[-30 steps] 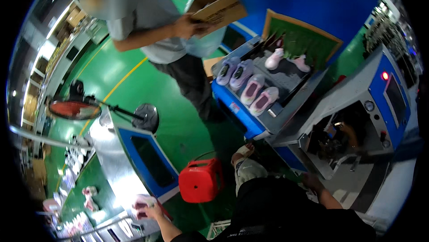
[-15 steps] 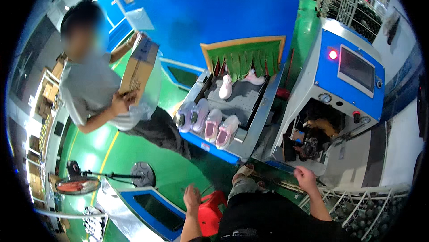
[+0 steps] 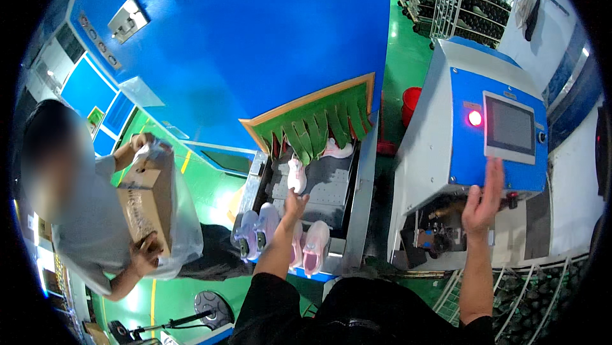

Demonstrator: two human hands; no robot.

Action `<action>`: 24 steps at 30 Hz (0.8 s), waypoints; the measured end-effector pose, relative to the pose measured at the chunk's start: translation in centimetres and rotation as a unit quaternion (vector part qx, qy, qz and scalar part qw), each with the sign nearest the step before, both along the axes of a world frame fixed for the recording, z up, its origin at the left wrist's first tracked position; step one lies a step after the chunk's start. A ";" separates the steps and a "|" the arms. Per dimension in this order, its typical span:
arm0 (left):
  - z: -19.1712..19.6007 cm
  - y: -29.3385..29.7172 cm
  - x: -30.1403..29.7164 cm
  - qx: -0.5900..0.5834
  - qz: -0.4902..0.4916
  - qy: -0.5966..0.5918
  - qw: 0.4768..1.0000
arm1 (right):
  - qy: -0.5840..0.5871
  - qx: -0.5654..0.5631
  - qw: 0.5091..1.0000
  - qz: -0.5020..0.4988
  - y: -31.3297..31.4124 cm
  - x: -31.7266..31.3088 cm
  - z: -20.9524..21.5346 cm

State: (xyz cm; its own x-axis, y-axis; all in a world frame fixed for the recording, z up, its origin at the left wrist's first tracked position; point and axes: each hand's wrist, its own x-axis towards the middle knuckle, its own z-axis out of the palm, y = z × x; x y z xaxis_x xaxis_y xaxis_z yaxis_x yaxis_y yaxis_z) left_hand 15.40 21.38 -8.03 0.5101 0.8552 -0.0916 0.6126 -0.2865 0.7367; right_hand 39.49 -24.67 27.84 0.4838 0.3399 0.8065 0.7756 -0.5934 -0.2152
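Note:
My left hand point(image 3: 295, 205) reaches over the conveyor, fingers apart, at the near end of a white-and-pink sneaker point(image 3: 296, 176). Whether the fingertips touch that shoe I cannot tell. A second pale pink sneaker point(image 3: 338, 148) lies partly under the green strip curtain point(image 3: 312, 128). At the conveyor's near end stand a pair of lavender sneakers point(image 3: 257, 230) and a pair of pink ones point(image 3: 314, 246); my left forearm partly covers the pink pair. With fingers stretched, my right hand point(image 3: 482, 208) is raised just below the touchscreen point(image 3: 510, 127) of a blue-and-grey machine, holding nothing.
On the left a person in a grey shirt point(image 3: 89, 211) holds a cardboard box point(image 3: 146, 205) in clear plastic. A fan's base point(image 3: 213, 310) stands on the green floor. White wire racks point(image 3: 456, 7) fill the far right, another rack point(image 3: 523, 300) the near right. A red bucket point(image 3: 411, 104) stands behind the machine.
My left hand has moved forward to the white-and-pink sneaker. My right hand has risen toward the machine's screen, its fingers now extended. The view has shifted, and the other person appears lower and farther left.

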 end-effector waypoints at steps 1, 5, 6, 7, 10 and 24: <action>-0.3 1.3 2.0 -0.022 -0.005 -0.008 1.000 | -0.047 -0.146 0.987 -0.051 0.2 1.4 -1.2; 2.6 4.9 10.0 -0.069 0.025 -0.048 0.996 | -0.168 -0.064 0.980 -0.080 0.1 3.2 -4.2; 1.2 6.7 10.2 -0.065 0.031 -0.059 0.996 | -0.176 -0.063 0.979 -0.086 0.4 3.3 -4.7; -0.2 8.3 10.0 -0.061 0.036 -0.072 0.995 | -0.184 -0.061 0.977 -0.093 0.6 3.6 -5.2; -1.5 6.6 12.7 0.028 0.093 0.045 0.994 | -0.197 -0.071 0.974 -0.083 0.2 3.7 -5.4; 18.3 -10.5 3.2 -0.196 0.019 -0.242 0.950 | -0.069 -0.061 0.993 -0.069 0.7 0.5 -3.8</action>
